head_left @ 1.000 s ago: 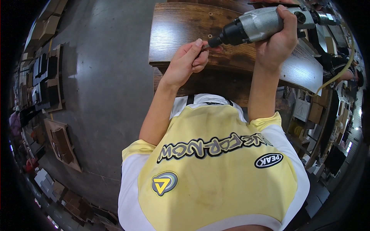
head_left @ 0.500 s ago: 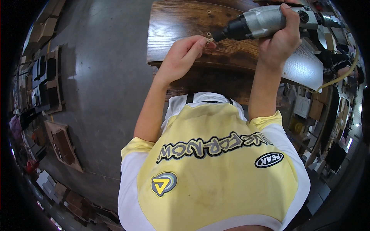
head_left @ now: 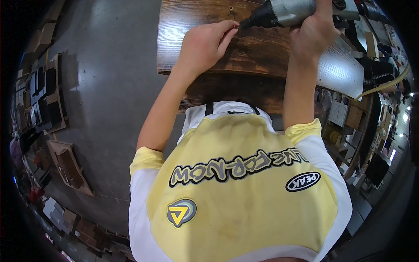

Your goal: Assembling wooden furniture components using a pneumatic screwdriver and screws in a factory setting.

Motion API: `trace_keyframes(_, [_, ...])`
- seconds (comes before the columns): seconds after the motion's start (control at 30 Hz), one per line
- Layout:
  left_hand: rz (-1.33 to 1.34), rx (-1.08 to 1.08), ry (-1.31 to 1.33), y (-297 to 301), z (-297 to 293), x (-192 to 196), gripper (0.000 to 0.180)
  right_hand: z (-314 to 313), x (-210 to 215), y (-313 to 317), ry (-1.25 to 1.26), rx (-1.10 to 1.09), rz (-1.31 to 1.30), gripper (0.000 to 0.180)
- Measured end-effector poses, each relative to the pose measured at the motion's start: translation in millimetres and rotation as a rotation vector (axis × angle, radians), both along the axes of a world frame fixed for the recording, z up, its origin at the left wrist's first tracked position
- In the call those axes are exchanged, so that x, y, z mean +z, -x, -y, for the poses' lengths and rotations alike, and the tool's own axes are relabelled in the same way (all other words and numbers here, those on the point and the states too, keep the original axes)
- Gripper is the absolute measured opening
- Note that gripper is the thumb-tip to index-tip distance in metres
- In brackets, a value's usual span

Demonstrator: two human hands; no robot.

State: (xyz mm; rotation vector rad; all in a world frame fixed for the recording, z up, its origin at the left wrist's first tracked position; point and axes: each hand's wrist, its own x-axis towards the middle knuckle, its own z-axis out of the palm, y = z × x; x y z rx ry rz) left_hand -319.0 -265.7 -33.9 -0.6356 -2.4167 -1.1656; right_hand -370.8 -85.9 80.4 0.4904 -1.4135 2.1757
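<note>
My right hand [head_left: 313, 35] grips a silver and black air driver [head_left: 290, 12], held level above a dark wood-grain board [head_left: 262, 54]. The driver's narrow black nose points left, right up to the fingertips of my left hand [head_left: 204, 46]. Thumb and forefinger of that hand are pinched together at the bit's tip, over the board. Between them is a small brass-coloured insert, now mostly hidden by the fingers. A small brass-coloured ring [head_left: 231, 8] is set in the board beyond my left hand.
Below the board's near edge lies another dark wooden panel [head_left: 231, 89]. A yellowish air hose [head_left: 386, 88] curves at the right. Flat panels stand on a rack [head_left: 46, 96] across the grey floor [head_left: 109, 87]. Shelving with boxes [head_left: 355, 118] and part of another person [head_left: 379, 72] are at right.
Both hands and the driver have shifted up and slightly left in the picture. The left hand has turned, so its back now covers the insert. The board also sits higher in view.
</note>
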Motion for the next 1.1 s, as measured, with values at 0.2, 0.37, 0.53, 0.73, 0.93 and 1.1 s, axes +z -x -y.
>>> trace_keyframes(0.2, [0.108,-0.026,-0.082,17.7,-2.9,-12.1,0.023,0.7,-7.6,15.0,-0.010,0.002,0.030,0.017])
trace_keyframes(0.37, [0.053,-0.015,-0.051,32.8,-7.1,-24.0,0.023,1.3,-20.2,28.6,-0.037,-0.052,0.049,0.019])
trace_keyframes(0.53, [-0.077,0.136,0.242,38.2,-23.2,-29.2,0.020,1.7,-34.1,43.3,-0.264,-0.189,-0.193,0.021])
trace_keyframes(0.73, [-0.015,0.248,0.242,23.1,-14.0,-29.5,0.019,30.6,-50.4,56.9,-0.249,-0.169,-0.298,0.025])
trace_keyframes(0.93, [0.021,0.277,0.067,16.1,-11.8,-23.8,0.014,29.6,-39.3,66.0,-0.338,-0.177,-0.161,0.015])
trace_keyframes(1.1, [0.039,0.269,0.030,19.0,-11.9,-24.6,0.013,26.3,-47.7,71.6,-0.343,-0.188,-0.205,0.015])
